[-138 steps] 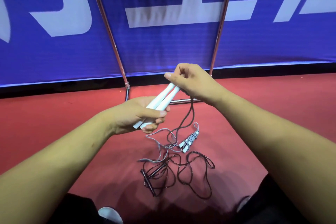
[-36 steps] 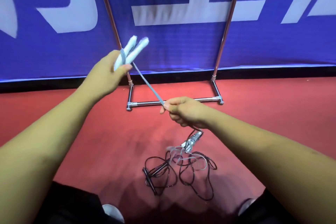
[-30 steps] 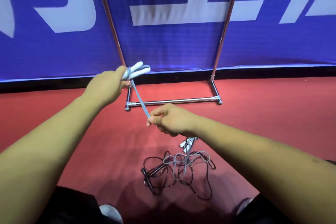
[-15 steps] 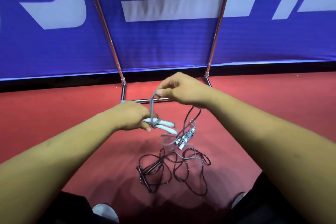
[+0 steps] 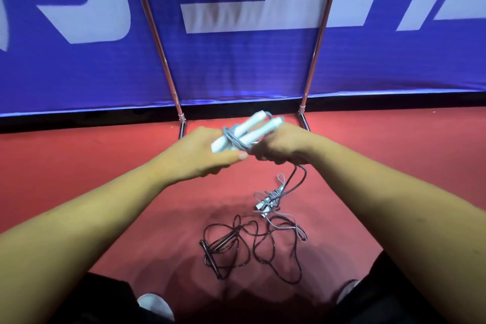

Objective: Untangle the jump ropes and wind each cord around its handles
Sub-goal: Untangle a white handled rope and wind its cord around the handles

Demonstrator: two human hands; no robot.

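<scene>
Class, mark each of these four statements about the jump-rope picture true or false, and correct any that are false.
1. The left hand holds two white handles side by side. True.
2. A black jump rope lies on the floor. True.
3. The floor is green. False: it is red.
4. The right hand hangs empty. False: it grips the grey cord that is wound round the white handles.

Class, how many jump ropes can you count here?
3. A white-handled rope between the left hand and right hand; a wound bundle on the floor; a black rope loose beside it. The tangle may hide more.
</scene>
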